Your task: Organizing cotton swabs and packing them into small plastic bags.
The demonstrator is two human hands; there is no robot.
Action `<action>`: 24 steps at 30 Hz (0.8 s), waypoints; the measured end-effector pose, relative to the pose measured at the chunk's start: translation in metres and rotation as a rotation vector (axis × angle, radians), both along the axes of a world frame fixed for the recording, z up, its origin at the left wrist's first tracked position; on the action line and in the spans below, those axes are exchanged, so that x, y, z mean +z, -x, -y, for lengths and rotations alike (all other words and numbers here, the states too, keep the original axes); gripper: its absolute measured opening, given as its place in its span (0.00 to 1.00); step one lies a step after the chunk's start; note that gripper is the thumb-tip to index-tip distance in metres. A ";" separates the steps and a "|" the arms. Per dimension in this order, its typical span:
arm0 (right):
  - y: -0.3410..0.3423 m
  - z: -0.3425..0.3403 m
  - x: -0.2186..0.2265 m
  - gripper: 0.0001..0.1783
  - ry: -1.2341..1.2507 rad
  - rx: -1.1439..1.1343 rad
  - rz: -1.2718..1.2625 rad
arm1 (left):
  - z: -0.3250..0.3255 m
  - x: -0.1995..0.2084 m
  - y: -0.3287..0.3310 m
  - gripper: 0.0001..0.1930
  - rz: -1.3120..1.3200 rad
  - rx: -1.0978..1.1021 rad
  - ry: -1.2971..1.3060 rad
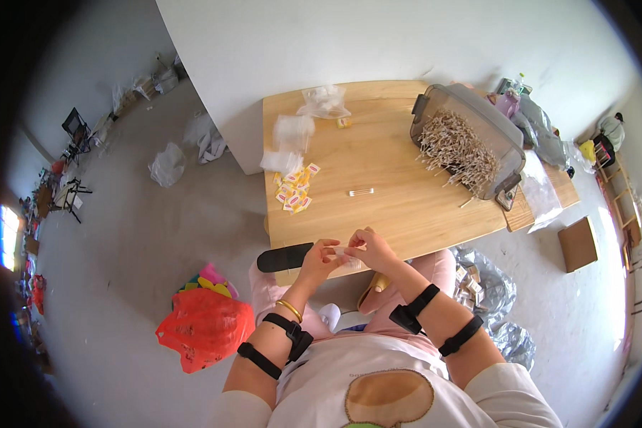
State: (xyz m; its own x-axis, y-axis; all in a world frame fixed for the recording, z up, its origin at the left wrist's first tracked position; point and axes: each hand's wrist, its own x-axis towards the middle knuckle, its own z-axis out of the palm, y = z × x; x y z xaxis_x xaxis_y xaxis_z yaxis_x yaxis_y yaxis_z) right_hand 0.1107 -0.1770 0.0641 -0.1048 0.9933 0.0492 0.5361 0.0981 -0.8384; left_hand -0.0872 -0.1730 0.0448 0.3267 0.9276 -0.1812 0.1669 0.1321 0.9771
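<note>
Just past the table's near edge, my left hand (319, 262) and my right hand (374, 251) pinch a small clear plastic bag (350, 262) between them. The fingers partly cover the bag, and I cannot make out its contents. Beyond my hands, a few cotton swabs (362, 192) lie side by side on the wooden table (349, 157). A grey see-through bin (503, 118) rests tipped at the right, with a heap of loose cotton swabs (458, 146) at its mouth. Small yellow and white cards (293, 190) are piled on the left.
Stacks of clear bags (292, 133) and a filled clear bag (324, 101) lie at the table's far left. By the near edge sits a flat black object (284, 257). A red plastic bag (208, 329) stands on the floor at left, grey bags (493, 282) at right, near a cardboard box (578, 245).
</note>
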 end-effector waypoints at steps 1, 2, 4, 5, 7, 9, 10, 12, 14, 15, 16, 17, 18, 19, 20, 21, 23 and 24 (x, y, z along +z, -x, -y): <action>-0.001 0.000 0.007 0.16 -0.008 -0.003 0.002 | 0.002 0.001 -0.001 0.20 0.002 -0.003 -0.008; 0.000 -0.001 0.019 0.15 0.108 0.010 -0.144 | 0.005 0.004 0.000 0.21 0.073 -0.070 0.006; -0.001 0.000 0.043 0.14 0.215 0.021 -0.289 | 0.009 0.020 0.001 0.22 0.145 -0.143 0.011; -0.006 0.001 0.051 0.14 0.200 0.020 -0.314 | 0.013 0.042 0.000 0.19 0.082 -0.172 0.030; -0.013 0.004 0.066 0.13 0.173 0.022 -0.337 | 0.014 0.062 0.001 0.16 0.019 -0.200 0.036; -0.018 0.006 0.081 0.11 0.215 -0.001 -0.422 | 0.014 0.072 0.006 0.15 0.031 -0.186 -0.085; -0.017 0.010 0.089 0.11 0.205 0.000 -0.422 | 0.015 0.080 0.006 0.15 0.030 -0.187 -0.095; -0.013 0.018 0.105 0.11 0.050 0.004 -0.531 | 0.017 0.096 0.007 0.15 0.147 -0.210 -0.047; -0.010 0.025 0.121 0.10 -0.038 0.035 -0.394 | 0.016 0.105 0.010 0.15 0.093 -0.236 -0.047; -0.008 0.027 0.127 0.09 -0.117 0.060 -0.257 | 0.016 0.109 0.012 0.16 0.040 -0.261 -0.038; -0.009 0.028 0.130 0.09 -0.126 0.060 -0.257 | 0.016 0.114 0.011 0.16 0.038 -0.262 -0.046; -0.010 0.028 0.133 0.09 -0.216 0.010 -0.234 | 0.017 0.118 0.012 0.15 0.130 -0.247 -0.026; -0.011 0.029 0.136 0.09 -0.305 -0.041 -0.211 | 0.018 0.122 0.012 0.15 0.222 -0.231 -0.005; -0.010 0.031 0.140 0.09 -0.313 -0.037 -0.212 | 0.018 0.126 0.013 0.15 0.221 -0.229 -0.013; -0.009 0.034 0.144 0.07 -0.354 -0.060 -0.211 | 0.019 0.129 0.013 0.13 0.289 -0.129 -0.078; -0.008 0.035 0.147 0.06 -0.395 -0.083 -0.212 | 0.019 0.133 0.014 0.10 0.356 -0.029 -0.142; -0.012 0.039 0.147 0.06 -0.395 -0.078 -0.209 | 0.023 0.157 0.010 0.10 0.366 0.006 -0.241; -0.013 0.040 0.146 0.06 -0.388 -0.071 -0.208 | 0.024 0.169 0.009 0.10 0.374 0.047 -0.333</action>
State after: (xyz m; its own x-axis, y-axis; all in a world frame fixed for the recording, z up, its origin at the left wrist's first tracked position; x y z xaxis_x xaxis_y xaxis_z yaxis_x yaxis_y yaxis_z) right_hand 0.1237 -0.2174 0.2099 0.0149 0.9013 0.4329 0.3771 0.3959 -0.8373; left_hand -0.0960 -0.1970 0.2140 0.2696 0.9304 0.2483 -0.2013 -0.1977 0.9594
